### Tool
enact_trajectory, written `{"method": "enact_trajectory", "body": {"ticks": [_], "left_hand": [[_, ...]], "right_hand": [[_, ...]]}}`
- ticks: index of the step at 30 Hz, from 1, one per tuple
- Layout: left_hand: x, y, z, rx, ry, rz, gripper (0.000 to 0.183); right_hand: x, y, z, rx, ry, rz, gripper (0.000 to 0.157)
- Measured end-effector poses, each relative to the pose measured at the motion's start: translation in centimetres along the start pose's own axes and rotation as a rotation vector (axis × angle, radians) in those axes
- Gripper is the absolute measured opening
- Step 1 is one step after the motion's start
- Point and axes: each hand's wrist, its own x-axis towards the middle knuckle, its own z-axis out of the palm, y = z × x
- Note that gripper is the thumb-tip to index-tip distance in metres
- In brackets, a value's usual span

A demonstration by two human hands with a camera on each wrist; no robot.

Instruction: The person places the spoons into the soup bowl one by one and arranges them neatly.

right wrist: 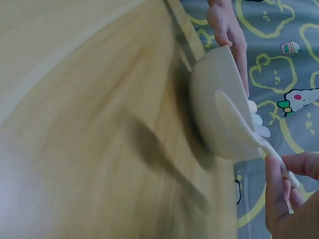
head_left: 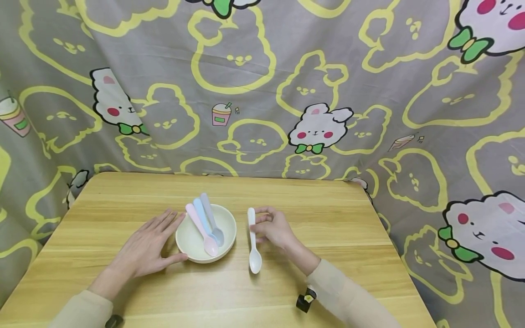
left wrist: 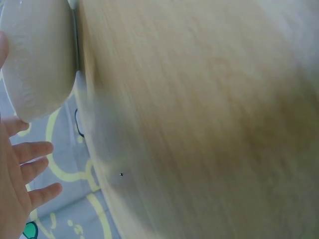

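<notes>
A cream bowl (head_left: 185,246) stands on the table, with a pink spoon (head_left: 199,223), a blue spoon (head_left: 201,210) and a grey spoon (head_left: 210,214) leaning in it, handles over the far rim. My left hand (head_left: 145,246) is at the bowl's left side, fingers spread and fairly straight, thumb and index fingertips at the rim. In the left wrist view the index fingertip meets the bowl's edge. To the right of the bowl, my right hand (head_left: 276,228) pinches a white spoon (head_left: 255,260) by its handle between thumb and fingers. Its shadow falls on the table in the right wrist view.
The wood-grain table (head_left: 213,300) has a rounded far left corner. Behind and beside it hangs a grey curtain (head_left: 254,105) with yellow outlines and white rabbit faces. A small black device (head_left: 305,300) is at the right sleeve.
</notes>
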Motion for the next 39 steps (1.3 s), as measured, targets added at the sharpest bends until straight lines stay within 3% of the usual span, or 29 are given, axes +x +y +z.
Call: {"method": "enact_trajectory", "body": {"ticks": [11, 22, 39], "left_hand": [[0.0, 0.0, 0.1, -0.008, -0.003, -0.006, 0.106], [-0.1, 0.0, 0.0, -0.003, -0.003, -0.006, 0.106], [0.0, 0.1, -0.2, -0.004, 0.001, -0.002, 0.106]], "right_hand": [[1.1, -2.4, 1.2, 0.039, -0.036, -0.053, 0.053], [2.6, -4.1, 2.2, 0.070, -0.006, -0.095, 0.052], [5.3, -4.5, 3.8, 0.140, 0.000, -0.182, 0.053]]}}
